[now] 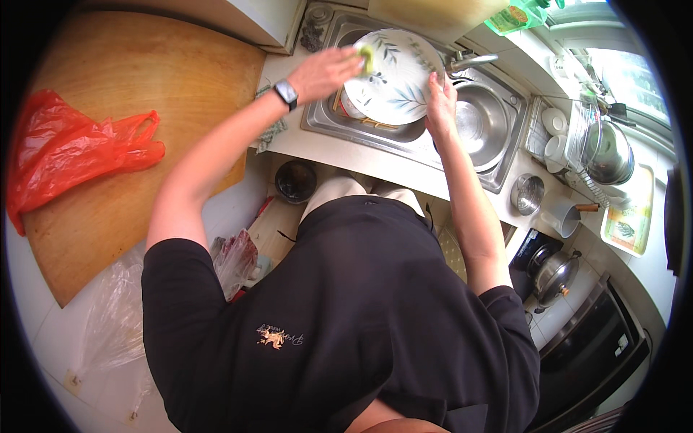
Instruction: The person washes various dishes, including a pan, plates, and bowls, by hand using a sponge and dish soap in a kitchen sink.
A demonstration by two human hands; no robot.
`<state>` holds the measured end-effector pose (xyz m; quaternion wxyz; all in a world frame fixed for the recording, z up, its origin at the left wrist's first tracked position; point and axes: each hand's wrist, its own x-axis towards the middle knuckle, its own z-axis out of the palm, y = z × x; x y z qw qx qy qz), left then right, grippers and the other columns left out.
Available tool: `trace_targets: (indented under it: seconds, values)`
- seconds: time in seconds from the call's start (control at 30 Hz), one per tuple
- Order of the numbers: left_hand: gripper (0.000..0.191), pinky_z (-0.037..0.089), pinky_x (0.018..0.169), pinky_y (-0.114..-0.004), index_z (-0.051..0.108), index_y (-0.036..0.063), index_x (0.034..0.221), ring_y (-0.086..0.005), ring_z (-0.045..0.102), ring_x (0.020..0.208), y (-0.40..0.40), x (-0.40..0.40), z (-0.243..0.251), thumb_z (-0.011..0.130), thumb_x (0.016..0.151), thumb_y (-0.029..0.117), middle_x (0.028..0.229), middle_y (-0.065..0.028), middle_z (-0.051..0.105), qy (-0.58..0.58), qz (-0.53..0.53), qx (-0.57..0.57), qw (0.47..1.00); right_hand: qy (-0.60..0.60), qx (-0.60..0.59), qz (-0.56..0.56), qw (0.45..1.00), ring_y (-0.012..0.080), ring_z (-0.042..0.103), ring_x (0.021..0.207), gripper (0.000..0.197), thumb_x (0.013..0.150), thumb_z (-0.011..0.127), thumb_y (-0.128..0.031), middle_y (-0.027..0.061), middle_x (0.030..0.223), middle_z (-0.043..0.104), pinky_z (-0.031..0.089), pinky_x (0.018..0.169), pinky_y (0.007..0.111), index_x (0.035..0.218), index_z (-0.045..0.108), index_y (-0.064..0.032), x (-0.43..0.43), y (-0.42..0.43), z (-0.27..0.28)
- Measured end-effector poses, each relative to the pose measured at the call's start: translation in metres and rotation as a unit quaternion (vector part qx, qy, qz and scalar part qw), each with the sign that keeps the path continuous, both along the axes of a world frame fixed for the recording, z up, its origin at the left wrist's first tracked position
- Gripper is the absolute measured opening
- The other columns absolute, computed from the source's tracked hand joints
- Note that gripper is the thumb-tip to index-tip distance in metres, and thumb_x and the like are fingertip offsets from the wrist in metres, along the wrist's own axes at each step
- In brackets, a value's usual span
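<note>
A large white plate with a leaf pattern (399,81) is held tilted above the left basin of the steel double sink (419,142). My right hand (443,108) grips its right rim, with the thumb on the patterned face. My left hand (327,71), slightly blurred and wearing a watch on the wrist, presses a yellow-green sponge (367,59) against the plate's upper left part. Beneath the plate, part of a bowl (351,105) and some wooden chopsticks (373,123) show in the left basin; the rest is hidden. A steel basin (479,127) sits in the right sink.
The faucet (474,62) reaches over the sink beside the plate. A dish rack (541,130) with cups, a steel bowl (527,194) and a saucepan (562,216) stand to the right. At left, a red plastic bag (81,151) lies on a wooden tabletop (178,65). A cloth (272,135) hangs at the counter edge.
</note>
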<state>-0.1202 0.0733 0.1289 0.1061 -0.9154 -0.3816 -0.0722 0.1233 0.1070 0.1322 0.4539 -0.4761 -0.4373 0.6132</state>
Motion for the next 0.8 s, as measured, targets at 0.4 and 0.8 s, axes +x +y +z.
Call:
trace_targets:
  seconds: [0.4,0.8]
  values:
    - [0.045,0.032,0.097,-0.035,0.045,0.0072,0.118,-0.024,0.035,0.118,-0.026,0.028,-0.021,0.047,0.073,0.004,0.122,-0.0107,0.044,-0.086,0.082,-0.054,0.991,-0.003,0.042,-0.016,0.999,0.0116,0.046,0.092,0.026,0.088,0.041,-0.012,0.0059,0.101,0.054,0.034,0.084,0.024,0.111,0.049,0.0002,-0.004,0.003,-0.004]
    - [0.042,0.031,0.097,-0.036,0.043,0.0064,0.118,-0.0268,0.035,0.119,0.017,0.053,-0.003,0.044,0.076,0.005,0.121,-0.0125,0.045,-0.17,0.138,-0.06,0.974,0.14,-0.11,-0.082,0.981,0.019,0.051,0.094,0.032,0.086,0.044,-0.016,0.0092,0.102,0.052,0.041,0.082,0.031,0.114,0.043,-0.0004,-0.007,-0.005,0.0]
